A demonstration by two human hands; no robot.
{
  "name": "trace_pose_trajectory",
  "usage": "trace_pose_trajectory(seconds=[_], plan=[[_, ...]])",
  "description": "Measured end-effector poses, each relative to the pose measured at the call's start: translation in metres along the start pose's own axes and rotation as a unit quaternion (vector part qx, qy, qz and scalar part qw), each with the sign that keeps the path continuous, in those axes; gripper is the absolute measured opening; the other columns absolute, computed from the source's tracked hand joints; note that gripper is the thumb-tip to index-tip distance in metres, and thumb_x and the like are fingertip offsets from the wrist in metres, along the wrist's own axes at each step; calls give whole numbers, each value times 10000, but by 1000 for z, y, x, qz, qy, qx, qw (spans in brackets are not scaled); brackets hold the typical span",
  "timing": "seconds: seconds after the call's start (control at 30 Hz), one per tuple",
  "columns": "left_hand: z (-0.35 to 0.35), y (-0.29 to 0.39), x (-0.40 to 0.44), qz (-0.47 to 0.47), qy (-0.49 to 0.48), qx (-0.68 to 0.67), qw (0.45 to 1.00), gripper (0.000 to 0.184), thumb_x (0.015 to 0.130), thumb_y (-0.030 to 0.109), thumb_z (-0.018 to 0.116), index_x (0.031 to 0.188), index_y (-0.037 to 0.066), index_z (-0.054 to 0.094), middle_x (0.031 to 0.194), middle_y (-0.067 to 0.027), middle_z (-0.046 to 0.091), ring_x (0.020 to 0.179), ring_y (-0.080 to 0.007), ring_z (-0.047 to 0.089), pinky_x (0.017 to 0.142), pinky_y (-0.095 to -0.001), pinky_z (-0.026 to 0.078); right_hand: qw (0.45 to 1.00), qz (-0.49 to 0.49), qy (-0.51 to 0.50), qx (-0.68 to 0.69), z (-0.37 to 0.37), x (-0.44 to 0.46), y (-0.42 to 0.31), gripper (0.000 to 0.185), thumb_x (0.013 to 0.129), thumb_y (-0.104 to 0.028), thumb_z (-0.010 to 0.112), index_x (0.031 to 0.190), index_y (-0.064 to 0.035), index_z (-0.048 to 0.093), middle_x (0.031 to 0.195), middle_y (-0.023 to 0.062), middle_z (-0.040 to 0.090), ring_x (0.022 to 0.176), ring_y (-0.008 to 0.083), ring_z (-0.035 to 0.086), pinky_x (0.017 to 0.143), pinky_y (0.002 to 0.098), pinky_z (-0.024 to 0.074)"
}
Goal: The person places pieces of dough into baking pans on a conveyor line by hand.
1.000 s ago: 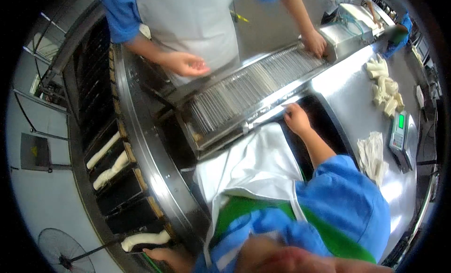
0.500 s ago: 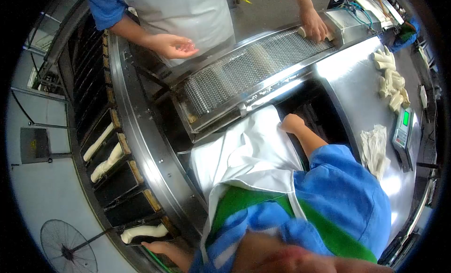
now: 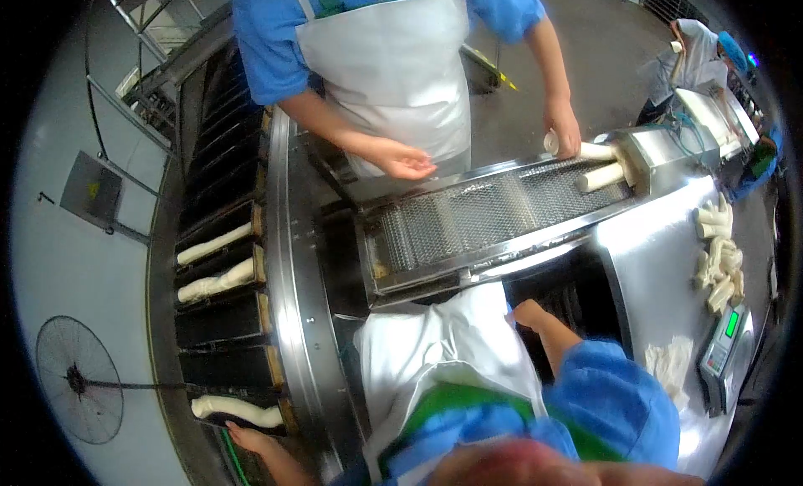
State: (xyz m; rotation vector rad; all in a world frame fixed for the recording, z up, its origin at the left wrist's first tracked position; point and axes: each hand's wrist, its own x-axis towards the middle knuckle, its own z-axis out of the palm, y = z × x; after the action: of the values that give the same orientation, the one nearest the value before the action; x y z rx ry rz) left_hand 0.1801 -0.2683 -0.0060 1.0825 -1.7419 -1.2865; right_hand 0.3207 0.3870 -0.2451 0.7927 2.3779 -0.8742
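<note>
At lower left, my left hand (image 3: 249,440) is just below a long pale dough-like roll (image 3: 238,410) lying in a dark slot. Its fingers look stretched out toward the slot's edge; whether they touch it I cannot tell. My right hand (image 3: 527,314) is closed beside my white apron (image 3: 447,331), near the mesh conveyor (image 3: 468,222); its palm is hidden. Two more pale rolls, an upper one (image 3: 214,244) and a lower one (image 3: 217,283), lie in slots farther along the curved line.
Across the conveyor, a co-worker's hand (image 3: 565,128) holds a pale roll; the other hand (image 3: 401,158) is open. Another roll (image 3: 600,178) lies on the mesh. A scale (image 3: 724,350), pale glove-like pieces (image 3: 718,260) and crumpled white material (image 3: 669,365) rest on the metal table (image 3: 636,260).
My view has shifted, showing more of the co-worker. Two pale rolls now show plainly at the conveyor's far end, one in the co-worker's hand. My hands keep much the same places.
</note>
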Motion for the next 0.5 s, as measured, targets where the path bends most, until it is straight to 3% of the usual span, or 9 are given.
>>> trace_pose_trajectory(seconds=[0.03, 0.07, 0.13, 0.17, 0.2, 0.27, 0.33, 0.37, 0.5], plan=[[-6, -16, 20, -4, -53, -21, 998, 676, 933, 478, 448, 1291, -95, 425, 1331, -269, 425, 1191, -362, 468, 1018, -440, 357, 993, -60, 38, -93, 5, 3, 3, 438, 708, -386, 696, 889, 13, 695, 972, 190, 667, 899, 345, 639, 766, 406, 504], [-4, -12, 22, -27, -35, 37, 998, 664, 939, 460, 443, 1279, -110, 428, 1331, -272, 424, 1195, -359, 463, 1018, -436, 356, 994, -59, 35, -89, 4, 2, 4, 438, 708, -386, 696, 889, 13, 695, 972, 190, 667, 899, 345, 639, 766, 406, 504], [3, 11, -8, 44, -20, 64, 997, 638, 949, 428, 431, 1273, -122, 425, 1328, -276, 425, 1182, -355, 471, 1017, -429, 357, 992, 62, 34, -108, -28, -27, -15, 400, 710, -390, 692, 892, -34, 710, 968, 166, 673, 934, 334, 635, 789, 399, 505], [4, 16, -10, 23, -46, -17, 999, 614, 958, 401, 415, 1278, -123, 418, 1325, -281, 425, 1167, -360, 481, 1010, -428, 365, 988, 107, 27, -111, -58, -54, -36, 403, 707, -398, 693, 902, -45, 712, 970, 163, 673, 941, 330, 634, 803, 390, 503], [4, 19, -11, 27, -59, -5, 998, 614, 958, 401, 415, 1278, -123, 418, 1325, -281, 425, 1167, -360, 481, 1010, -428, 365, 981, 152, 20, -117, -80, -73, -49, 407, 705, -405, 694, 912, -56, 715, 972, 160, 672, 948, 327, 633, 818, 380, 500], [10, 17, -12, -1, -41, -48, 998, 606, 960, 391, 416, 1274, -127, 425, 1325, -274, 428, 1164, -356, 485, 1000, -429, 377, 974, 188, 83, -94, -70, -59, 5, 427, 692, -389, 712, 932, -37, 706, 995, 164, 669, 948, 322, 637, 825, 372, 501], [9, -5, 10, 12, -51, -39, 998, 601, 960, 387, 420, 1268, -130, 432, 1324, -274, 430, 1159, -356, 489, 996, -425, 383, 964, 236, 86, -84, -108, -112, -18, 425, 695, -367, 716, 928, -12, 700, 1005, 177, 664, 945, 325, 640, 823, 371, 501], [8, -5, 11, 19, -55, -34, 998, 599, 960, 385, 422, 1265, -131, 436, 1323, -273, 431, 1156, -355, 491, 994, -423, 385, 950, 282, 131, -37, -90, -106, 24, 435, 707, -364, 712, 932, 7, 693, 1009, 187, 661, 947, 327, 640, 824, 367, 501], [18, 30, -33, 7, -27, -53, 998, 606, 960, 397, 428, 1249, -135, 451, 1309, -272, 449, 1128, -321, 509, 984, -406, 396, 955, 265, 125, -42, -75, -106, 37, 396, 748, -339, 666, 981, -20, 685, 1017, 165, 663, 943, 326, 639, 842, 380, 494]])
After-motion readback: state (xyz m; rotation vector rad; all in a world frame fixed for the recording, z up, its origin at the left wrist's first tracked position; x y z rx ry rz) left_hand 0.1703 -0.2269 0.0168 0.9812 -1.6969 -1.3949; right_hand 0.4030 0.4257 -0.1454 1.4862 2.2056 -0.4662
